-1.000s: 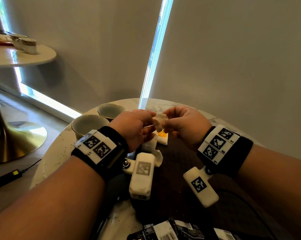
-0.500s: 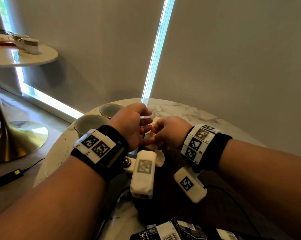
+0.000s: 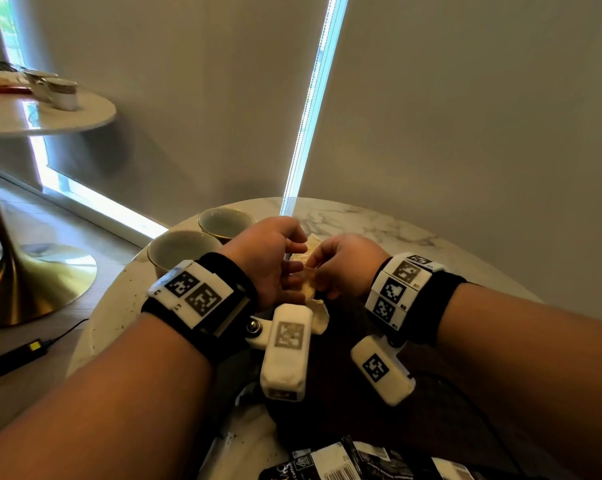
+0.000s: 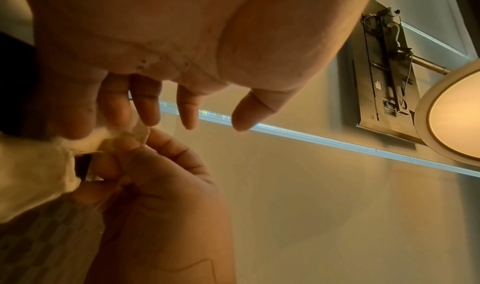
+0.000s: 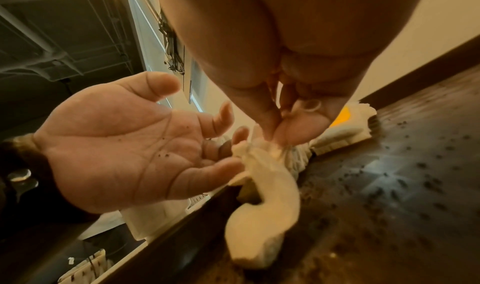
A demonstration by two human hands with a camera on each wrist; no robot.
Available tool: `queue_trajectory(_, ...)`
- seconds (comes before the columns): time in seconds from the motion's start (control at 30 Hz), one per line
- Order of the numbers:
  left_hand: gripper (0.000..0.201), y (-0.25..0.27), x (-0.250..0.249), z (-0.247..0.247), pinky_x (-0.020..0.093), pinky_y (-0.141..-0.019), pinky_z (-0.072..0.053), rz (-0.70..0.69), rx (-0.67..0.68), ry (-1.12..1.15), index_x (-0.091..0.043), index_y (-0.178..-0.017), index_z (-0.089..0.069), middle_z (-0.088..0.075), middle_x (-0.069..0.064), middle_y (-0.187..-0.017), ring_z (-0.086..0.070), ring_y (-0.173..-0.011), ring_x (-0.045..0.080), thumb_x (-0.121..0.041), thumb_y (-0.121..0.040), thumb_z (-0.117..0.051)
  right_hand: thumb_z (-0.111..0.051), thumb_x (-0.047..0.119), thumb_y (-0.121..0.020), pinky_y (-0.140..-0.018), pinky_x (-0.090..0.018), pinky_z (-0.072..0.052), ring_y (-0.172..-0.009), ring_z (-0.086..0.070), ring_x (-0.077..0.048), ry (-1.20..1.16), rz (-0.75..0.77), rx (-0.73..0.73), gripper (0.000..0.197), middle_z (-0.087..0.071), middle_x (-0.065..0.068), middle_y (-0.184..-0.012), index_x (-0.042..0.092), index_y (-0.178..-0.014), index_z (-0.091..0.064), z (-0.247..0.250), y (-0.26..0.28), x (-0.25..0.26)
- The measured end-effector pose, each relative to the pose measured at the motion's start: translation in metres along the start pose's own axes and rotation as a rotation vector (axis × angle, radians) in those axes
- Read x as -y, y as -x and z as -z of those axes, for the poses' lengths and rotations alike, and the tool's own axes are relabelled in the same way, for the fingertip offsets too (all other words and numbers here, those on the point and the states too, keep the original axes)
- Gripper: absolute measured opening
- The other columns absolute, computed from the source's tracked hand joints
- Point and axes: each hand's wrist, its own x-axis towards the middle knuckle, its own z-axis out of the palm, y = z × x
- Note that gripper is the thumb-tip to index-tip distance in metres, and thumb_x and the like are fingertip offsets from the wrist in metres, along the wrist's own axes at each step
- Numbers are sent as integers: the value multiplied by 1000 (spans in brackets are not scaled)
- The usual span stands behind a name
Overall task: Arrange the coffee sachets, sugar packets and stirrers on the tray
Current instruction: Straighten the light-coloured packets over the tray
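Over the far part of the dark tray (image 3: 344, 403), the right hand (image 3: 344, 268) pinches the top of a cream sugar packet (image 5: 262, 177) between thumb and fingertips (image 5: 270, 122), and the packet hangs from that pinch, blurred, with its lower end just above or on the tray; which of the two cannot be told. The left hand (image 3: 265, 258) sits just beside it, palm turned toward the packet, fingers (image 5: 221, 114) spread and loosely bent, their tips at the packet's upper edge; no clear grip shows there. In the left wrist view the same paper (image 4: 124, 138) sits bunched between the two hands. More cream packets (image 5: 345, 128), one showing an orange patch, lie on the tray right behind the hanging one, near the tray's far edge. The tray's surface is strewn with small dark specks. At its near edge lie black-and-white coffee sachets (image 3: 341, 462), well apart from the hands. The tray rests on a round marble table (image 3: 362, 220), and two pale cups (image 3: 182, 251) stand on the table to the left of the left hand, beside each other. Farther left stands a second round table (image 3: 50, 116) on a brass foot, with small things on top, and a black box (image 3: 15, 355) with a cable lies on the floor.
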Motion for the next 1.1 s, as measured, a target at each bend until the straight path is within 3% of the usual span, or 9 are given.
queue_trajectory(0.1,23,-2,0,-1,37,-74,-45,-28,-23,20,-9,-106,-54,-43,11,-92,-46,-73,23,-24,-90,-48,-69,2,-86,-77,-37,-62,-79,-74,-24,17,1,12,16,-76,-9,-87,17,-86,-74,1,-2,3)
queue_trajectory(0.27,19,-5,0,0,35,-66,-42,-39,-19,27,-10,-101,-53,-47,10,-85,-48,-68,22,-24,-89,-48,-65,7,-93,-56,-20,-55,-62,-62,-11,60,14,11,12,-68,-2,-75,16,-91,-73,3,-6,6)
queue_trajectory(0.5,18,-2,-1,-2,33,-64,-35,-29,-13,-4,-10,-100,-53,-49,10,-76,-46,-64,23,-23,-88,-46,-64,3,-93,-61,-26,-57,-67,-65,-16,19,17,71,15,-70,-8,-80,8,-104,-73,-1,-5,4)
queue_trajectory(0.67,22,-2,1,-1,33,-65,-32,-10,0,7,-10,-105,-52,-44,9,-79,-40,-67,21,-24,-88,-48,-67,7,-91,-71,-35,-63,-73,-72,-21,17,21,61,15,-73,-6,-81,20,-96,-71,0,-4,1)
queue_trajectory(0.8,26,-4,2,-1,35,-74,-35,-2,-18,-25,-9,-108,-56,-43,10,-90,-40,-75,22,-26,-89,-49,-63,13,-89,-60,-29,-54,-60,-62,-13,84,-1,18,8,-69,-2,-75,20,-92,-65,11,4,-1)
queue_trajectory(0.87,26,-5,2,-2,35,-72,-36,-4,-20,-27,-9,-107,-56,-43,11,-94,-40,-75,22,-27,-89,-49,-67,22,-86,-64,-31,-53,-68,-62,-15,149,-27,141,7,-70,-5,-82,22,-92,-63,17,12,-1)
queue_trajectory(0.93,26,-5,2,-1,35,-69,-37,-5,-25,-33,-9,-105,-56,-44,11,-97,-41,-76,22,-27,-87,-50,-80,32,-79,-70,-30,-54,-78,-65,-14,223,-34,257,24,-73,-3,-93,24,-97,-66,17,18,-3)
queue_trajectory(1.03,27,-6,2,1,38,-75,-40,-2,-28,-51,-10,-105,-57,-46,12,-100,-43,-89,26,-28,-88,-50,-88,35,-70,-75,-28,-54,-88,-66,-11,291,5,249,35,-71,6,-96,30,-98,-69,11,23,-7)
queue_trajectory(1.1,27,-6,3,0,39,-78,-40,0,-19,-57,-10,-106,-57,-48,12,-102,-43,-94,27,-28,-87,-50,-82,29,-79,-78,-27,-55,-88,-66,-10,282,35,223,22,-71,6,-96,28,-98,-71,8,24,-10)
